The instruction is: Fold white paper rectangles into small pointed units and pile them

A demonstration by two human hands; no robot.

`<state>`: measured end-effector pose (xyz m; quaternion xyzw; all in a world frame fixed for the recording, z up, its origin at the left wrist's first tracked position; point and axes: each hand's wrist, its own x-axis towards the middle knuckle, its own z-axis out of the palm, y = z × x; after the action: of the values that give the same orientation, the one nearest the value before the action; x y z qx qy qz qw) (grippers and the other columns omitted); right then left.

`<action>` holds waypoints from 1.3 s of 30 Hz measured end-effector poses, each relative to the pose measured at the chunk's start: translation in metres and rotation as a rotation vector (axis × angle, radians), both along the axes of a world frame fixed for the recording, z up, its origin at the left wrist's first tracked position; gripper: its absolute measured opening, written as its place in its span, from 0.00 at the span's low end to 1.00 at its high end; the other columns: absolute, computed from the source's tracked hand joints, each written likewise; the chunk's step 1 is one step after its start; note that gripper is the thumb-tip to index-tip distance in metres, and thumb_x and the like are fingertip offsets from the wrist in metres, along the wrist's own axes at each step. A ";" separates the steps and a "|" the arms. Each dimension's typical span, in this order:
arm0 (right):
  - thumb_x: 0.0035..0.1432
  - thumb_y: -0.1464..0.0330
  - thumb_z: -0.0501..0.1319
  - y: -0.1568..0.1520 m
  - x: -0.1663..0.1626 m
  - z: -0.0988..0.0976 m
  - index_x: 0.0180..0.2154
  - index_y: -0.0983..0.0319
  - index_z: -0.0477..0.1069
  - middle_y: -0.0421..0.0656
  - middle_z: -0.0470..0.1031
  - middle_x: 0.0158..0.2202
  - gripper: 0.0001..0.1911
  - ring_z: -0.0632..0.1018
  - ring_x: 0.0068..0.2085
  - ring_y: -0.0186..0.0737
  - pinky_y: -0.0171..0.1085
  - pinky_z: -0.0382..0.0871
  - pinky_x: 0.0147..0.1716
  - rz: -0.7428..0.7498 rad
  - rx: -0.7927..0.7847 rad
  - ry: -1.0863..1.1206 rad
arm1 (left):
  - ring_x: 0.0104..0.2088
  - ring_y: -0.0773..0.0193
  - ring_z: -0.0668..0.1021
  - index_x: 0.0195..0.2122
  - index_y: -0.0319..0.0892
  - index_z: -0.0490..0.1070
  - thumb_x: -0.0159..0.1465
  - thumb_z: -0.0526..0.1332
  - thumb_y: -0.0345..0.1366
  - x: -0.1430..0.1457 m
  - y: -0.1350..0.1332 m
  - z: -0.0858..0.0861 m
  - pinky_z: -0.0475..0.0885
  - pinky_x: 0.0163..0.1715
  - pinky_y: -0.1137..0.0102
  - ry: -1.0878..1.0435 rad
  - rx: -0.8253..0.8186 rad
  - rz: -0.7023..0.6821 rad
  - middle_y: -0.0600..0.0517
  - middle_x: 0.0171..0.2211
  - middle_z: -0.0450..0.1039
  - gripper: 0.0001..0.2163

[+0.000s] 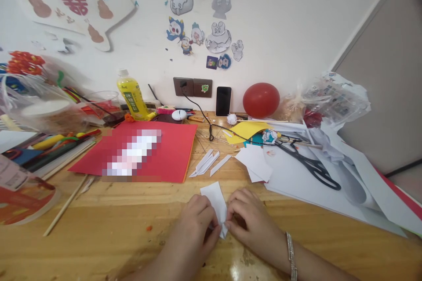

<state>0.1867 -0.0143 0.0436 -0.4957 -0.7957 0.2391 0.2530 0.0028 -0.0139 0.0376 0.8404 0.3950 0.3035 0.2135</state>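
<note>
A small white piece of paper (216, 199) lies on the wooden table in front of me, with a fold at its near end. My left hand (199, 224) pinches its left side near that end. From the other side, the fingertips of my right hand (248, 216) grip the paper's right edge, close to my left thumb. Just beyond are several narrow folded paper strips (206, 162). A stack of white paper pieces (254, 161) sits farther right. The underside of the paper is hidden.
Red sheets (180, 149) lie at the left. Black-handled scissors (310, 167) rest on large white sheets (290, 193) at the right. A yellow bottle (133, 96), a phone (223, 101) and a red balloon (261, 100) stand along the wall. A wooden stick (66, 206) lies beside a plastic tub (24, 193).
</note>
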 end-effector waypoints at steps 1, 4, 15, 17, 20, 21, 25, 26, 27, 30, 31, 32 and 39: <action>0.48 0.81 0.64 0.000 0.000 0.000 0.26 0.61 0.66 0.38 0.68 0.31 0.12 0.69 0.37 0.40 0.37 0.61 0.37 0.001 -0.004 -0.003 | 0.33 0.59 0.71 0.26 0.42 0.65 0.57 0.57 0.21 0.000 0.000 0.001 0.67 0.31 0.68 0.010 0.013 -0.002 0.51 0.29 0.66 0.09; 0.51 0.80 0.65 0.001 0.003 0.003 0.27 0.61 0.66 0.38 0.68 0.32 0.11 0.69 0.38 0.40 0.38 0.61 0.38 0.051 -0.017 0.015 | 0.33 0.59 0.71 0.28 0.42 0.66 0.58 0.58 0.21 -0.004 0.000 0.005 0.68 0.31 0.69 0.039 0.007 -0.036 0.52 0.30 0.67 0.08; 0.51 0.79 0.61 -0.005 0.016 0.006 0.29 0.61 0.66 0.40 0.65 0.35 0.09 0.67 0.39 0.40 0.40 0.62 0.38 0.178 0.054 -0.008 | 0.44 0.54 0.72 0.38 0.43 0.69 0.63 0.62 0.30 -0.019 -0.008 0.000 0.69 0.48 0.61 0.195 0.397 -0.322 0.50 0.36 0.72 0.03; 0.49 0.80 0.62 -0.005 0.013 0.006 0.28 0.61 0.65 0.40 0.65 0.35 0.10 0.67 0.39 0.41 0.40 0.62 0.38 0.144 0.027 -0.038 | 0.44 0.55 0.73 0.41 0.44 0.70 0.65 0.60 0.31 -0.018 -0.009 -0.003 0.69 0.48 0.61 0.195 0.441 -0.311 0.50 0.35 0.73 0.05; 0.49 0.80 0.62 -0.004 0.009 0.007 0.27 0.61 0.65 0.39 0.65 0.35 0.10 0.67 0.39 0.41 0.40 0.61 0.39 0.113 0.001 -0.058 | 0.44 0.53 0.74 0.48 0.42 0.69 0.65 0.59 0.31 -0.018 -0.009 -0.005 0.69 0.49 0.59 0.199 0.489 -0.293 0.50 0.35 0.74 0.10; 0.49 0.80 0.62 -0.004 0.009 0.007 0.27 0.61 0.65 0.39 0.66 0.35 0.10 0.67 0.39 0.40 0.40 0.61 0.39 0.108 -0.004 -0.058 | 0.44 0.53 0.74 0.48 0.41 0.69 0.65 0.58 0.31 -0.018 -0.008 -0.006 0.69 0.49 0.59 0.191 0.511 -0.289 0.50 0.35 0.74 0.10; 0.49 0.81 0.63 -0.004 0.010 0.007 0.28 0.61 0.66 0.39 0.66 0.35 0.11 0.67 0.40 0.40 0.40 0.61 0.39 0.111 -0.030 -0.059 | 0.43 0.52 0.73 0.44 0.40 0.72 0.64 0.56 0.30 -0.015 -0.007 -0.012 0.67 0.49 0.59 0.170 0.573 -0.281 0.51 0.33 0.74 0.09; 0.48 0.81 0.63 -0.004 0.010 0.007 0.28 0.61 0.66 0.39 0.66 0.35 0.11 0.67 0.40 0.40 0.40 0.61 0.39 0.115 -0.037 -0.059 | 0.43 0.52 0.73 0.43 0.41 0.72 0.64 0.57 0.30 -0.015 -0.007 -0.013 0.66 0.49 0.58 0.169 0.582 -0.271 0.51 0.33 0.74 0.09; 0.48 0.81 0.63 -0.004 0.010 0.007 0.28 0.61 0.66 0.39 0.66 0.35 0.11 0.67 0.40 0.41 0.40 0.61 0.39 0.117 -0.042 -0.059 | 0.43 0.52 0.73 0.43 0.42 0.73 0.64 0.57 0.29 -0.014 -0.007 -0.015 0.66 0.50 0.58 0.173 0.593 -0.266 0.51 0.33 0.73 0.08; 0.48 0.81 0.63 -0.005 0.010 0.008 0.28 0.61 0.65 0.39 0.66 0.36 0.11 0.67 0.40 0.41 0.41 0.61 0.40 0.117 -0.052 -0.058 | 0.42 0.52 0.73 0.42 0.43 0.73 0.66 0.57 0.30 -0.013 -0.008 -0.016 0.64 0.50 0.58 0.172 0.629 -0.253 0.52 0.33 0.73 0.07; 0.48 0.81 0.63 -0.005 0.010 0.009 0.28 0.61 0.65 0.39 0.66 0.36 0.11 0.67 0.40 0.41 0.41 0.61 0.40 0.114 -0.057 -0.059 | 0.42 0.52 0.73 0.42 0.42 0.73 0.67 0.56 0.31 -0.013 -0.008 -0.015 0.64 0.50 0.58 0.173 0.637 -0.252 0.52 0.33 0.73 0.07; 0.49 0.81 0.62 -0.005 0.010 0.009 0.28 0.61 0.65 0.39 0.66 0.35 0.11 0.67 0.40 0.41 0.41 0.61 0.40 0.109 -0.063 -0.060 | 0.42 0.51 0.72 0.42 0.42 0.73 0.68 0.55 0.31 -0.013 -0.008 -0.015 0.63 0.50 0.58 0.178 0.641 -0.249 0.52 0.33 0.73 0.08; 0.50 0.81 0.61 -0.006 0.008 0.008 0.28 0.62 0.64 0.40 0.66 0.35 0.10 0.67 0.40 0.41 0.41 0.60 0.39 0.108 -0.044 -0.047 | 0.44 0.51 0.72 0.43 0.42 0.73 0.69 0.53 0.31 -0.012 -0.008 -0.014 0.60 0.50 0.58 0.187 0.648 -0.246 0.52 0.34 0.73 0.09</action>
<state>0.1951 -0.0202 0.0513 -0.4631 -0.8214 0.2582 0.2100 -0.0094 -0.0216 0.0237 0.9298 0.1917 0.3070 -0.0663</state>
